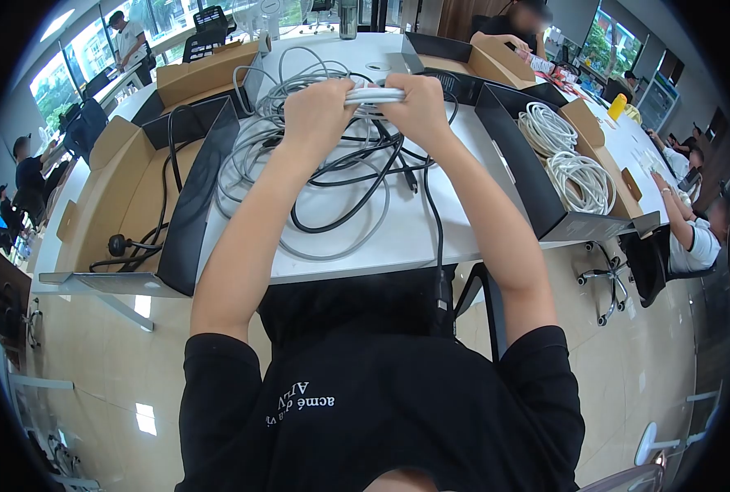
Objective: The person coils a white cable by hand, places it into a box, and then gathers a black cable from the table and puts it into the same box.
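Observation:
Both my hands grip a bundle of white cable (375, 96) stretched between them above the table. My left hand (319, 113) is wrapped round its left end, my right hand (416, 111) round its right end. Beneath and behind the hands lies a tangle of grey cable (228, 174) and black cable (357, 210). One black cable hangs over the table's front edge, its plug (441, 291) dangling below. How the held bundle joins the tangle is hidden by my hands.
On the left, an open black box (211, 176) holds black cables with a plug (119, 244). On the right, another open box (537, 184) contains coiled white cables (579, 182). Two more open boxes stand at the back, near a bottle (347, 20). Other people sit around the room.

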### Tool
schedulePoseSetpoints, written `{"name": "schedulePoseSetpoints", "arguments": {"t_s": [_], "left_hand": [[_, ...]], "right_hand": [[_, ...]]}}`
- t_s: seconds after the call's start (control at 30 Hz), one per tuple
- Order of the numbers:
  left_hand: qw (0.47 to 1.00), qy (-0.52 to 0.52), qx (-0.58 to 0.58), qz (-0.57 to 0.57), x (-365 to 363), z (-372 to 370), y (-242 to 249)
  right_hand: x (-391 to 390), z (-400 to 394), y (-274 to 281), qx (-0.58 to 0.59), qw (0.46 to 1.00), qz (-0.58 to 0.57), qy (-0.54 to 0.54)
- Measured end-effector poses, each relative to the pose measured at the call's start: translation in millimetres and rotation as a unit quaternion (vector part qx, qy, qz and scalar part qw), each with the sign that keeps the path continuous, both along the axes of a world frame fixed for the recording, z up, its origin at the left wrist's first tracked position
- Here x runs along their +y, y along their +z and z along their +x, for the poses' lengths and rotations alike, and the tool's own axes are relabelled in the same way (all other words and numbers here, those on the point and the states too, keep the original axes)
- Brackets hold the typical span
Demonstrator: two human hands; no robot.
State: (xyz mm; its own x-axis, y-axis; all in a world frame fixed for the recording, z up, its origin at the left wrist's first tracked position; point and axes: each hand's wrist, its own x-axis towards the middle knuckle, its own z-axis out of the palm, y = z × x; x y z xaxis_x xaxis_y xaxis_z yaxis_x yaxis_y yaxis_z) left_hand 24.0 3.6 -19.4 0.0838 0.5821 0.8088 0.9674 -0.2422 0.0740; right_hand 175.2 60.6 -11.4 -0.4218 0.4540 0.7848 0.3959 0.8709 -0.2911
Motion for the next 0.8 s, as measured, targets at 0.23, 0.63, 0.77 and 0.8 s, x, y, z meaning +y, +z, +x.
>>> {"name": "schedulePoseSetpoints", "arguments": {"t_s": [0.23, 0.63, 0.77, 0.8], "left_hand": [[0.933, -0.242, -0.254, -0.082, 8, 2, 2], [0.957, -0.229, -0.171, 0.053, 16, -5, -7], [0.954, -0.238, -0.123, 0.132, 6, -4, 7], [0.955, -0.233, -0.115, 0.145, 5, -2, 8]], "right_hand": [[-2, -3, 4, 0.285, 0.871, -0.280, 0.284], [-1, 1, 3, 0.190, 0.951, -0.086, 0.227], [-8, 7, 13, 0.144, 0.978, 0.101, 0.109], [-7, 8, 13, 0.152, 0.977, 0.095, 0.112]]}}
